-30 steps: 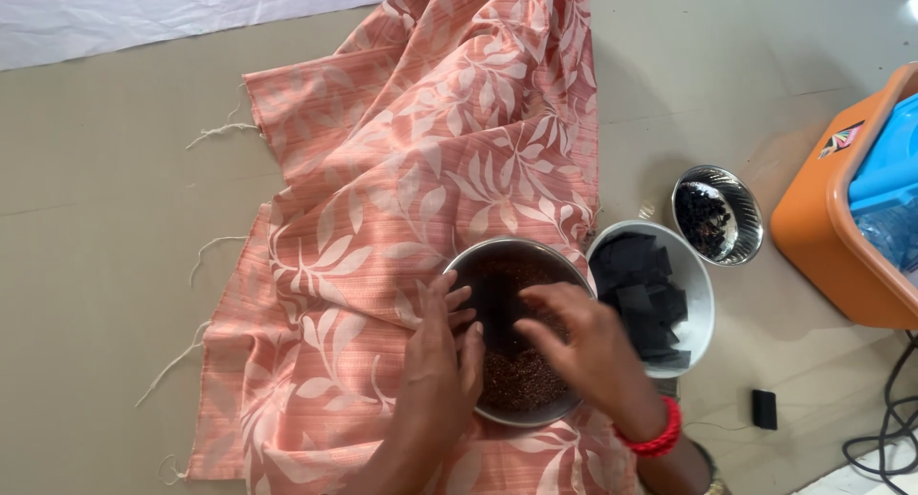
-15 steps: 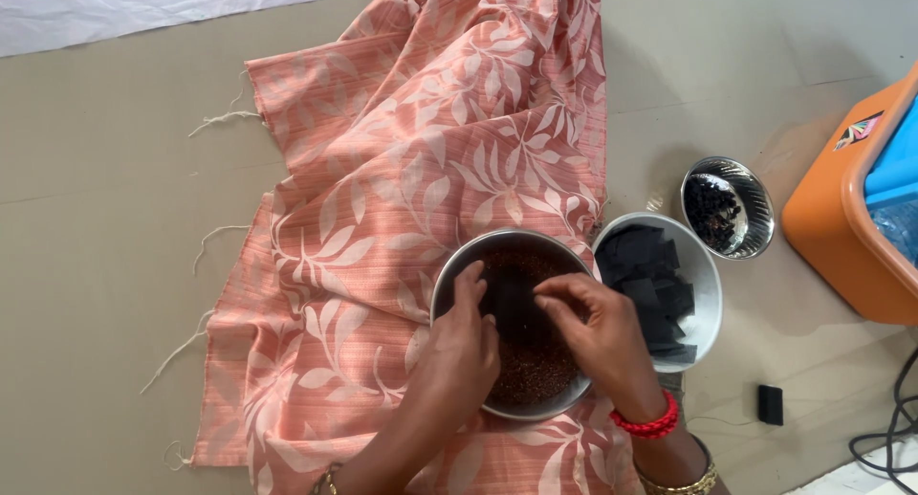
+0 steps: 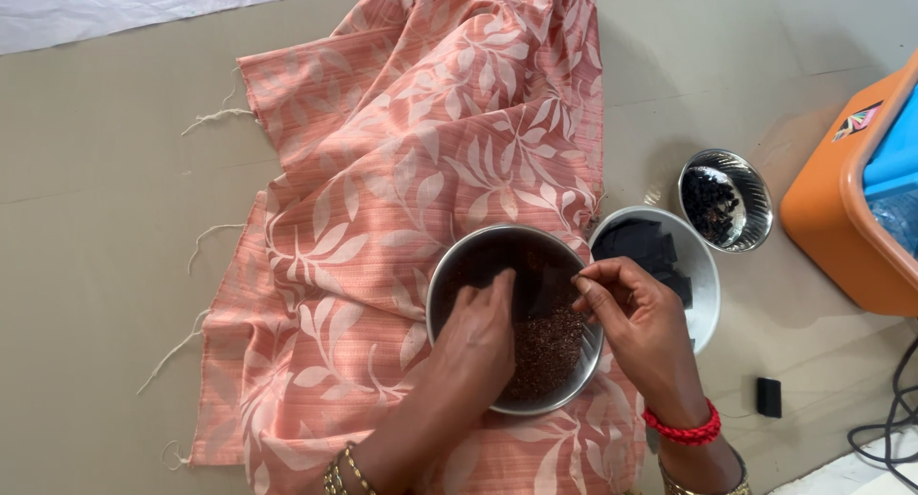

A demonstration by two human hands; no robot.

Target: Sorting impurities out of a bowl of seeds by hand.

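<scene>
A steel bowl [image 3: 512,318] holding small dark reddish-brown grains is seen at about 6 o'clock in the head view, resting on a peach cloth [image 3: 421,170] with a pale leaf print that is spread over the beige floor [image 3: 96,218]. The left hand [image 3: 478,337] is laid inside the bowl, fingers extended and close together, resting on the bowl's inner wall and the grains; nothing is seen clamped in it. The right hand [image 3: 631,313] is held over the bowl's rim at the bowl's 3 o'clock, thumb and fingertips drawn together in a pinch; whether any grain is gripped cannot be told. A red bangle [image 3: 681,426] is worn on the right wrist. Just beside the bowl, at its 2 o'clock, a white dish [image 3: 706,289] with dark blocks is noted, partly covered by the right hand. A smaller shiny bowl [image 3: 727,198] with dark contents lies farther toward 2 o'clock. An orange tub [image 3: 832,227] is seen at the 3 o'clock edge.
</scene>
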